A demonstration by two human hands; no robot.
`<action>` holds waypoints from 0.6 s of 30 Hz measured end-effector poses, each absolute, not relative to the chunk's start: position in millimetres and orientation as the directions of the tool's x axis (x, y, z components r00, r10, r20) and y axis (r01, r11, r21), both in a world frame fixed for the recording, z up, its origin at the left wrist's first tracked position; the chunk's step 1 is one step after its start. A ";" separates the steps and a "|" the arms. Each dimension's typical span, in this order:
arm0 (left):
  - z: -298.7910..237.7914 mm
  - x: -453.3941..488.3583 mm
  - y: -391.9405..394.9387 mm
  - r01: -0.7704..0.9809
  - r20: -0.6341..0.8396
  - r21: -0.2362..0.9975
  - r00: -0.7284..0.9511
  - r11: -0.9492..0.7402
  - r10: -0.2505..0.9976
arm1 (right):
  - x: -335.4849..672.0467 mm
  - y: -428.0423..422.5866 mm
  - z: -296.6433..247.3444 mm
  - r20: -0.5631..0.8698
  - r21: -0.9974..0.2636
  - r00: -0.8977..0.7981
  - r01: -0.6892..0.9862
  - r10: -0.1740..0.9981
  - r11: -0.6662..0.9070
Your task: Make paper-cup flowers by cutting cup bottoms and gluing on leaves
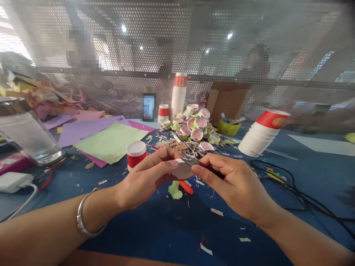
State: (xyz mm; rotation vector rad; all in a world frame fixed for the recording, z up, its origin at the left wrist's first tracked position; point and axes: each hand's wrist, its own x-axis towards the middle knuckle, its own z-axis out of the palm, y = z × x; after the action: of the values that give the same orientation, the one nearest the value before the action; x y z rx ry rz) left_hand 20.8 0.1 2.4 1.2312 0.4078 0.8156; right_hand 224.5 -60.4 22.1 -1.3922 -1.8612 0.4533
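Observation:
My left hand, with a silver bangle on its wrist, pinches the round base of a cut-down paper cup between thumb and fingers. Dark grey scissors are gripped in my right hand, their blades lying at the upper edge of the cup piece. The scissors' handles are mostly hidden by my fingers. Below the cup piece lie a crumpled light green paper scrap and a red stick-like object. Close to my left fingers stands a short red and white cup, upside down.
Behind my hands is a heap of decorated cup bottoms amid paper shreds. Stacked paper cups lean at right, near a black cable. Coloured sheets and a glass of water are at left. A perforated metal screen stands behind.

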 end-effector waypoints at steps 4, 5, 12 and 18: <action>3.0 21.8 -0.3 -0.315 0.124 0.941 0.660 0.124 0.741 | 226.3 -60.9 21.3 0.356 -0.664 -0.116 0.667 0.927 0.338; 3.8 21.5 -0.5 -0.298 0.112 0.947 0.662 0.123 0.741 | 226.6 -61.1 21.4 0.357 -0.666 -0.109 0.666 0.928 0.335; 11.6 13.0 1.2 0.244 -0.060 0.959 0.671 -0.144 0.739 | 231.3 -60.4 23.3 0.380 -0.720 -0.018 0.622 0.925 0.308; 8.6 13.2 1.8 0.522 0.165 0.597 0.663 -0.609 0.730 | 235.9 -62.1 23.5 0.403 -0.700 -0.033 0.633 0.915 0.331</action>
State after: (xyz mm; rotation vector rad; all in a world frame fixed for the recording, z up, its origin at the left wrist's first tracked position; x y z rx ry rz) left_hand 13.2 1.8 8.6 2.3688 0.9706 0.5430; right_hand 235.9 -62.1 23.5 -1.3872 -1.7511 0.4199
